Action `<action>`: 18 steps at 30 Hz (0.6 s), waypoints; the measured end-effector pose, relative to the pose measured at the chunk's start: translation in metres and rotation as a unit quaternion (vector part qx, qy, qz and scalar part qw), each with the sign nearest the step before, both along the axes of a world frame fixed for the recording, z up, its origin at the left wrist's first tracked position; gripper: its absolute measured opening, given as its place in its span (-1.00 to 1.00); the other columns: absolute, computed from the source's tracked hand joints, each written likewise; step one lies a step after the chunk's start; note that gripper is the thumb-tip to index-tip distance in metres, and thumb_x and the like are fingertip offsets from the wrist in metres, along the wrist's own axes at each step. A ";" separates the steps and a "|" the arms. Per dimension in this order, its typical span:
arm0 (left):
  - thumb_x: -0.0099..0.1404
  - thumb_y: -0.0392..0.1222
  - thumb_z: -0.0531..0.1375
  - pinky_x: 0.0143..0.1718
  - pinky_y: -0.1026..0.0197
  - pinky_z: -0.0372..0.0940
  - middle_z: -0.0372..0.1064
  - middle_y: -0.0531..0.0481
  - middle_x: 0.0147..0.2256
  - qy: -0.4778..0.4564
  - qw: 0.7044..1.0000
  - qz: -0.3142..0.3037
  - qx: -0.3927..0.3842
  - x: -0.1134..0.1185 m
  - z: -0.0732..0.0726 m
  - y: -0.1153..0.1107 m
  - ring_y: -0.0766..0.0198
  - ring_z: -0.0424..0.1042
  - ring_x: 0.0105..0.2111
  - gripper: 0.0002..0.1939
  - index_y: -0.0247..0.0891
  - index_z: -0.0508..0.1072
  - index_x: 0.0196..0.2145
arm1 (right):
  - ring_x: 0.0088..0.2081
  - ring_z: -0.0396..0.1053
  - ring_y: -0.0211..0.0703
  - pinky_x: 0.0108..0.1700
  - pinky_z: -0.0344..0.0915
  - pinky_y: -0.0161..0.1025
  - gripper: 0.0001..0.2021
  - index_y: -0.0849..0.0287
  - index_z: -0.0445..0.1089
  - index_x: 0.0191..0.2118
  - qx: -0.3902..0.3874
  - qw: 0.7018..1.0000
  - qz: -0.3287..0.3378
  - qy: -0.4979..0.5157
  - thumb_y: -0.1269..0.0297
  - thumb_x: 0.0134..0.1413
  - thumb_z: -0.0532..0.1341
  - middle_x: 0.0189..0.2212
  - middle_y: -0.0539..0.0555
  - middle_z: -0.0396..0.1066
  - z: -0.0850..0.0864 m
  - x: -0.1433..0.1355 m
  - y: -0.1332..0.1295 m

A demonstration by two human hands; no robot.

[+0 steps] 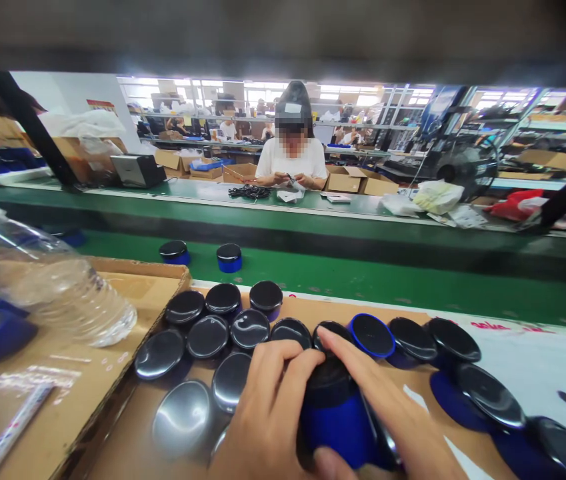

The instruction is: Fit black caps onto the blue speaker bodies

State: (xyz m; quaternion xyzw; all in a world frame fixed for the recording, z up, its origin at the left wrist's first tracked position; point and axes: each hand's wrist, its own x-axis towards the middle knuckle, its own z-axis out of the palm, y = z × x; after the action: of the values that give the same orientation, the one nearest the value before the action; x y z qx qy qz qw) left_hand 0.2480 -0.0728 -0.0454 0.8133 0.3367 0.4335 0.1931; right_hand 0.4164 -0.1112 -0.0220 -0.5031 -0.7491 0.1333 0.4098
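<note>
Low in the middle of the view, my left hand (267,410) curls its fingers over the side and top edge of a blue round case with a black top (337,420). From the other side my right hand (400,410) lies along the same case, with a thumb showing low at its front. Its underside is hidden. Around my hands stand several similar black-topped cases (207,337), close together on a brown cardboard sheet (127,427). One round piece with a blue rim (373,335) lies just beyond my fingers.
At left, a cardboard tray (163,270) carries a clear plastic bottle (63,287) and a pen-like stick (13,433). Two blue cases (229,258) sit on the green belt (313,273). Across it, a person in white (290,160) works at a bench. A dark beam (283,40) crosses overhead.
</note>
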 end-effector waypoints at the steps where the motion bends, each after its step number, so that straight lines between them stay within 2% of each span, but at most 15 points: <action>1: 0.20 -0.24 0.09 -0.12 0.11 0.31 0.18 -0.11 -0.06 0.002 1.000 0.003 0.002 0.001 0.000 -0.001 0.09 0.29 -0.09 -0.48 -0.14 0.16 0.13 | 0.22 0.26 0.03 0.21 0.27 -0.13 -0.21 -0.16 -0.02 0.35 -0.019 1.000 0.010 0.023 0.25 0.06 0.34 0.27 -0.07 0.18 0.003 0.000 0.000; 5: 0.16 -0.27 0.16 -0.15 0.15 0.30 0.20 -0.07 -0.10 -0.007 1.000 0.015 -0.019 0.001 0.006 -0.002 0.12 0.29 -0.12 -0.49 -0.13 0.20 0.09 | 0.28 0.12 -0.04 0.25 0.16 -0.14 -0.36 -0.18 0.08 0.31 -0.111 0.986 0.042 0.113 0.18 0.15 0.28 0.27 -0.12 0.15 0.016 0.005 -0.001; 9: 0.06 -0.29 0.28 -0.14 0.19 0.31 0.20 -0.03 -0.09 -0.012 0.998 -0.032 -0.051 -0.005 0.011 0.002 0.13 0.32 -0.10 -0.36 -0.05 0.22 0.10 | 0.27 0.13 -0.17 0.25 0.12 -0.25 -0.62 -0.22 0.24 0.21 -0.178 0.978 0.015 0.104 0.11 0.30 0.10 0.22 -0.19 0.21 0.019 0.014 0.002; 12: 0.04 -0.25 0.36 -0.11 0.22 0.32 0.20 -0.01 -0.08 -0.002 0.995 -0.070 -0.076 -0.010 0.011 0.006 0.16 0.34 -0.09 -0.29 0.00 0.20 0.11 | 0.21 0.23 -0.23 0.22 0.20 -0.33 -0.60 -0.22 0.20 0.24 -0.126 0.988 0.023 0.088 0.24 0.34 0.08 0.19 -0.18 0.28 0.012 0.014 0.005; 14: 0.00 -0.26 0.39 -0.10 0.23 0.33 0.21 0.02 -0.08 -0.013 0.993 -0.074 -0.091 -0.011 0.012 0.006 0.18 0.36 -0.09 -0.26 0.04 0.23 0.10 | 0.15 0.32 -0.35 0.16 0.22 -0.48 -0.56 -0.25 0.17 0.25 -0.066 0.994 0.012 0.089 0.32 0.36 0.07 0.15 -0.20 0.35 0.007 0.013 0.005; 16: -0.03 -0.25 0.40 -0.09 0.22 0.34 0.22 0.04 -0.09 -0.038 0.990 -0.070 -0.113 -0.010 0.014 0.007 0.18 0.37 -0.10 -0.27 0.07 0.27 0.08 | 0.13 0.36 -0.34 0.15 0.24 -0.52 -0.61 -0.19 0.18 0.26 0.001 0.996 0.004 0.087 0.20 0.37 0.06 0.14 -0.16 0.38 0.003 0.013 0.004; 18: -0.05 -0.24 0.41 -0.10 0.20 0.36 0.26 0.03 -0.10 -0.039 0.987 -0.064 -0.142 -0.009 0.018 0.007 0.17 0.39 -0.12 -0.30 0.02 0.31 0.05 | 0.18 0.32 -0.23 0.19 0.24 -0.43 -0.57 -0.07 0.21 0.24 0.083 0.995 0.015 0.044 0.02 0.33 0.05 0.18 -0.07 0.34 0.002 0.015 0.003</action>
State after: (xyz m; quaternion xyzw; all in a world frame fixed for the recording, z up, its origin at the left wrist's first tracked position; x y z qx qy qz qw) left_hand 0.2391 -0.0656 -0.0270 0.7797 0.3346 0.3995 0.3473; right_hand 0.4314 -0.1078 -0.0197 -0.4496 -0.7465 0.0991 0.4804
